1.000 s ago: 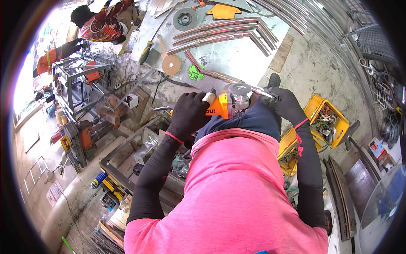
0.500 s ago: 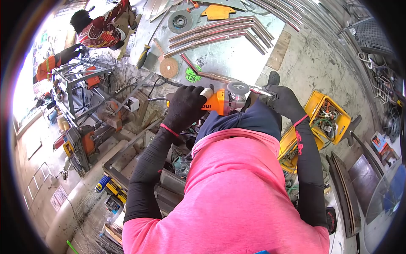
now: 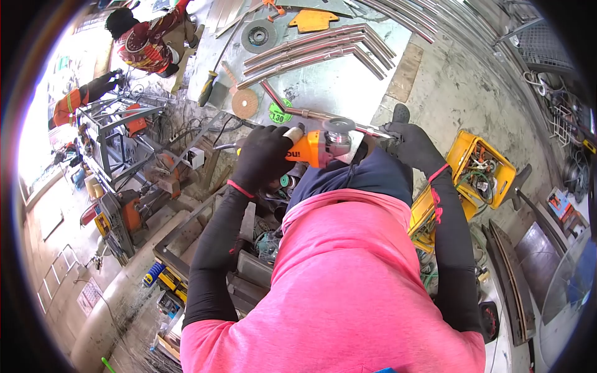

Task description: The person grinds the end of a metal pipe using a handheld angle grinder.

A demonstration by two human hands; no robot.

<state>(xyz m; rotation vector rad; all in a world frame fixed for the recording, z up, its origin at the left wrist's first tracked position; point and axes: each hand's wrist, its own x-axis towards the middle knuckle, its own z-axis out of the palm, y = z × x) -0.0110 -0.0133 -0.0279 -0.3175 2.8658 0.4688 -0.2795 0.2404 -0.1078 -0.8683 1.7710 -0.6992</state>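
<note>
My gloved left hand (image 3: 268, 154) is wrapped around an orange angle grinder (image 3: 306, 151), its cord trailing off to the left. The grinder's disc (image 3: 339, 125) faces up and overlaps a bent metal tube (image 3: 311, 114) in this view. My gloved right hand (image 3: 411, 148) grips the right end of that tube, close above my lap. The tube's far section angles up and left over the sheet-metal surface. A round green label marked 130 (image 3: 280, 112) lies beside the bend.
On the metal sheet (image 3: 298, 81) lie several bent tubes (image 3: 323, 55), a grinding disc (image 3: 259, 36), a tan disc (image 3: 245, 103) and a yellow arrow-shaped piece (image 3: 313, 20). A yellow crate (image 3: 459, 155) of tools stands at right. Another person (image 3: 146, 46) crouches upper left, near a metal frame (image 3: 102, 133).
My left hand and the grinder have shifted slightly left along the tube, and the disc looks more tilted. My right hand keeps its hold. The view has drifted a little.
</note>
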